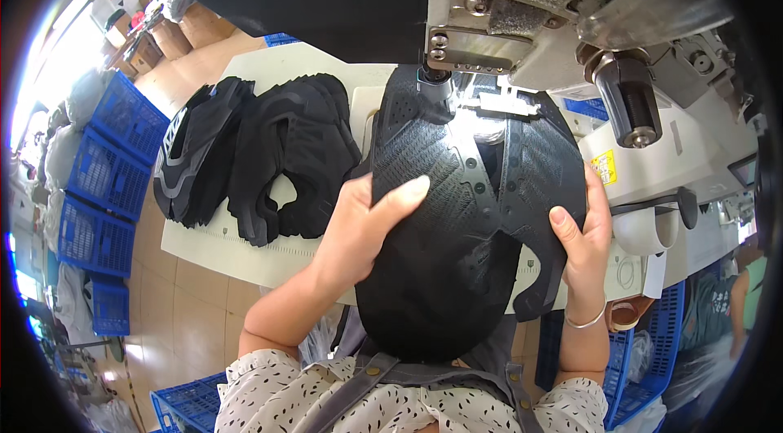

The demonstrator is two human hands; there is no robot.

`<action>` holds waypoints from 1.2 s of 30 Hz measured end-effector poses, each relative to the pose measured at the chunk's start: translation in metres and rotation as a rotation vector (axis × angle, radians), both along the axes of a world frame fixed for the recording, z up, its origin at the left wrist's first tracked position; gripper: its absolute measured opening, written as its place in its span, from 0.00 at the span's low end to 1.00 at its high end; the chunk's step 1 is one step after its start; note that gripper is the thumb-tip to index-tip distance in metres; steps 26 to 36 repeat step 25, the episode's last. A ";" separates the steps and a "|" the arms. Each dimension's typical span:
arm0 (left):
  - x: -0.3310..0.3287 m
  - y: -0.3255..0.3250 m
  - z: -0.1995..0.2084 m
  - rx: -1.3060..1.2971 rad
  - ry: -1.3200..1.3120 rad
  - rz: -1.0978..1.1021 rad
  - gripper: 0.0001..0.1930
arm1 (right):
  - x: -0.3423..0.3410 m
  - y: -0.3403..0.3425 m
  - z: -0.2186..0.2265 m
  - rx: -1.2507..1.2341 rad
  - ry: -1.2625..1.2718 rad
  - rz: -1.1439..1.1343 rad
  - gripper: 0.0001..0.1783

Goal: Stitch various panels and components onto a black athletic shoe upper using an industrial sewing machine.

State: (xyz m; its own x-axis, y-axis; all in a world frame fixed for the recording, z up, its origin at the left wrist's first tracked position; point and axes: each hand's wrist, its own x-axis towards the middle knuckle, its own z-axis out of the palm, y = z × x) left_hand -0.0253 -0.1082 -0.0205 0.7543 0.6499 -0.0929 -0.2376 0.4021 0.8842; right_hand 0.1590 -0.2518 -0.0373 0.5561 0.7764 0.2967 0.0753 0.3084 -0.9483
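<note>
A black shoe upper [432, 270] lies spread under the head of a sewing machine [506, 33], lit by a bright lamp at its far end. My left hand [377, 217] grips its left edge, with the thumb on top and the other fingers hidden beneath. On the right edge, my right hand [586, 237] holds the same piece, thumb over the surface and fingers behind it. A narrow curved strip of the upper hangs below that hand. The machine's presser foot [439, 94] is close over the far end; whether it touches cannot be made out.
Two stacks of black shoe uppers [294, 156] and grey-trimmed pieces [204, 152] lie left on the pale machine table [245, 249]. Blue crates [102, 180] are piled farther left. A white cup-shaped holder [648, 229] sits at right, above another blue crate [652, 351]. Someone is partly visible at far right.
</note>
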 end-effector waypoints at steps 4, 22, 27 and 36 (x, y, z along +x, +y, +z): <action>-0.019 -0.018 -0.016 0.096 0.073 0.084 0.11 | -0.017 -0.004 -0.002 -0.022 -0.121 -0.113 0.29; -0.008 0.038 0.007 0.262 0.084 0.126 0.10 | -0.012 0.023 -0.005 0.106 -0.087 -0.188 0.24; -0.003 0.049 0.003 0.246 0.111 0.172 0.23 | -0.008 0.029 -0.002 0.099 -0.072 -0.192 0.25; -0.003 0.049 0.003 0.246 0.111 0.172 0.23 | -0.008 0.029 -0.002 0.099 -0.072 -0.192 0.25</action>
